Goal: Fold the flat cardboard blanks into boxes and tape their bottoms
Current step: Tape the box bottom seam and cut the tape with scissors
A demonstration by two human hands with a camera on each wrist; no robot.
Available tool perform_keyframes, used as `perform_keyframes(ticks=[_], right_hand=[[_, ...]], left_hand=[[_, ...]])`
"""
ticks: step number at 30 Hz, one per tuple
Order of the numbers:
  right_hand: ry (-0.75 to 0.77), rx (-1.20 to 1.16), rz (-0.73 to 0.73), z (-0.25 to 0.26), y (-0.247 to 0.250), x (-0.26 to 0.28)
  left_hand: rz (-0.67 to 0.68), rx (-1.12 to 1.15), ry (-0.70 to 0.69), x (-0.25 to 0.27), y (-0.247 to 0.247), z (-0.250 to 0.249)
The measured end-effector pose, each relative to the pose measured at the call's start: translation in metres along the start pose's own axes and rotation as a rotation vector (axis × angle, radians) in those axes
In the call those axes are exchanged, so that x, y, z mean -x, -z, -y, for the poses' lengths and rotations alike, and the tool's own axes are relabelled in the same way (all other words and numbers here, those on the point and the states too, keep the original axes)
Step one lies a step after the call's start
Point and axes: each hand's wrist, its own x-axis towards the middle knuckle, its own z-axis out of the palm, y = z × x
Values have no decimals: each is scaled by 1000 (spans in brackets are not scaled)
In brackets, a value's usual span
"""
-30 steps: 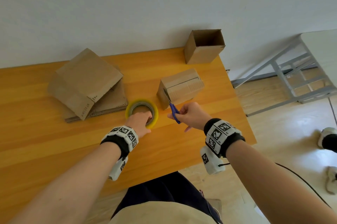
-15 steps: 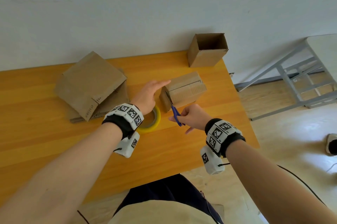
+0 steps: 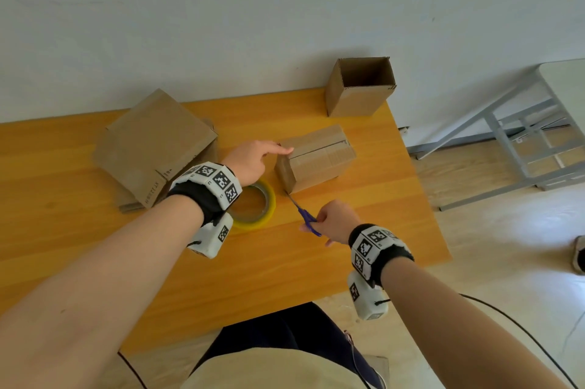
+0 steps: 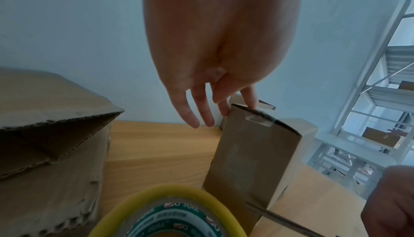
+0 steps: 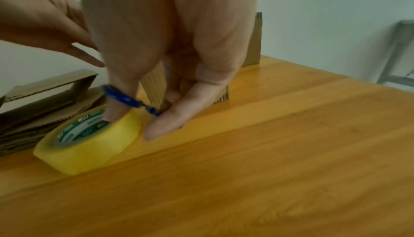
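Orange-brown wood runs across the table [image 3: 364, 249], which stands against a plain pale wall, and near its right end lies the taped box [image 3: 316, 158], bottom flaps shut and uppermost, a clear strip of tape down the seam. It looks light and hollow, corrugated card that is stiff along the edges but likely to dent on the broad faces, so the corners and folded edges are the places to take it, one hand steadying it against sliding on the smooth wood. The left hand [image 3: 253, 159] reaches out with fingers nearly straight, their tips touching the box's top left edge. The right hand [image 3: 337, 221] is curled around the blue-handled scissors [image 3: 305, 214], blades pointing at the box's near bottom corner. Just beside the box, under the left wrist, lies the yellow tape roll [image 3: 261, 217]. Further left sits the stack of flat cardboard blanks [image 3: 152, 148], floppy and prone to slide apart. An open finished box [image 3: 361, 88] stands at the far corner.
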Motion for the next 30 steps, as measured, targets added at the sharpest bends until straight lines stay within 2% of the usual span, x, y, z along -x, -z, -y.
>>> perform_keyframes(ticks=[3, 9, 22, 26, 30], right_hand=[[-12, 145, -80, -8, -5, -6], [-29, 213, -196, -15, -15, -10], [79, 178, -180, -19, -27, -22], [144, 122, -190, -21, -29, -22], [301, 118, -335, -19, -27, -19]], left_hand=[[-4, -2, -6, 0, -2, 1], [-16, 12, 2, 1, -7, 3], [-58, 168, 34, 9, -11, -15], [-73, 64, -7, 9, -17, -23], [-107, -15, 2, 6, -25, -24]])
